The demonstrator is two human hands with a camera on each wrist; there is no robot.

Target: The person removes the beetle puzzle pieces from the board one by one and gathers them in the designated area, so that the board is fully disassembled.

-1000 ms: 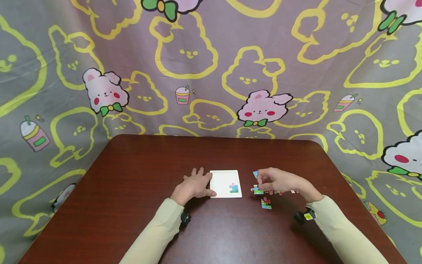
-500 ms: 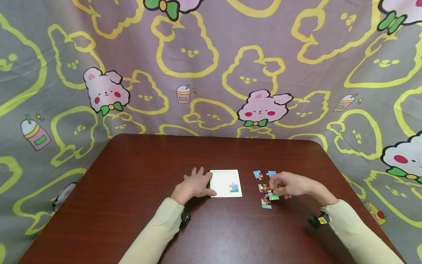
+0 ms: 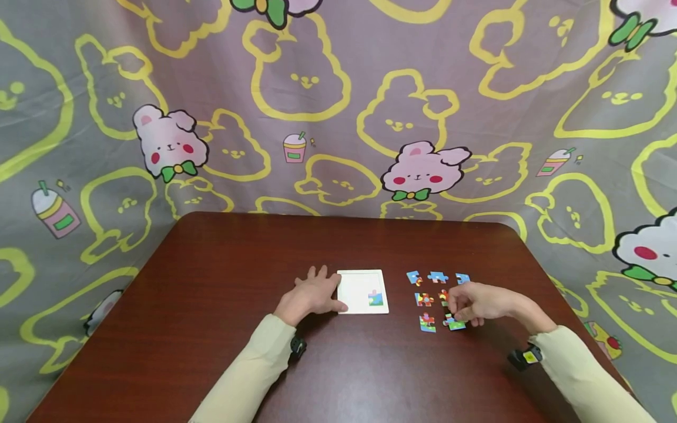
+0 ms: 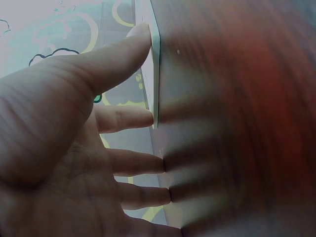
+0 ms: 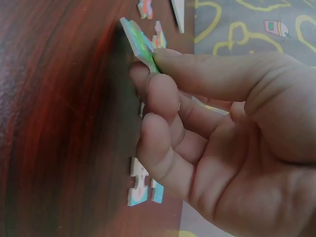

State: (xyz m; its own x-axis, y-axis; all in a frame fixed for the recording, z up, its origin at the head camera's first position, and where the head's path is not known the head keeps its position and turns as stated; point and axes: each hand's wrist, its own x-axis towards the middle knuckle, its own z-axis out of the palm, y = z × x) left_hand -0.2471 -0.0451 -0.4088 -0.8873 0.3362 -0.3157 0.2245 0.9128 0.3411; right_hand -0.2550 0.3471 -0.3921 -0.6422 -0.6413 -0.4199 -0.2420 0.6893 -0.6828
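My right hand pinches a blue-and-green puzzle piece between thumb and fingers. In the right wrist view the held puzzle piece is tilted, its edge toward the camera. Spread fingers of my left hand rest against the left side of a square white puzzle tray. The left wrist view has the thumb on the tray's edge and the other fingertips down at the table. One blue, green and pink puzzle piece lies in the tray's lower right corner.
Several loose puzzle pieces lie in rough rows right of the tray, among them a blue piece, a red-and-yellow piece and a red-and-green piece. A piece is partly behind the right hand. A patterned cloth surrounds the brown table.
My right hand has carried the pinched puzzle piece rightward and nearer the front, uncovering more loose pieces behind it. The left hand and the tray have stayed put.
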